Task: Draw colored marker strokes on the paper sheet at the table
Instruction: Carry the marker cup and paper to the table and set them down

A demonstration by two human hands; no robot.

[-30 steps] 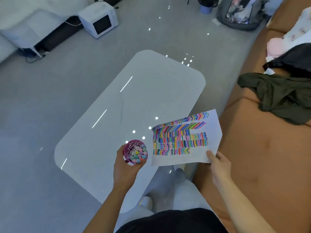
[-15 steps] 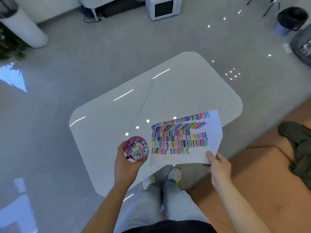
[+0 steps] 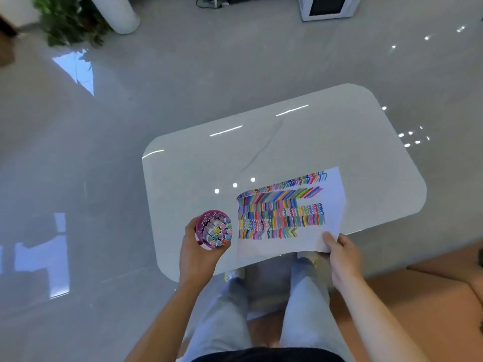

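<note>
The sheet is over the near right part of the white tabletop, its near edge reaching past the tabletop's rim; whether it rests on the surface cannot be told. Rows of coloured strokes, straight, wavy and chevron, cover most of it, leaving a bare band along the near and right sides. The right edge curls upward. The right grip pinches the sheet's near right corner, thumb on top. Just left of the sheet, the left grip is wrapped round a purple cup packed with capped markers standing upright, held over the tabletop's near edge. Below the hands are legs in pale jeans. An orange sofa lies to the right. On the glossy floor beyond stand a plant, a white column and a white box.
</note>
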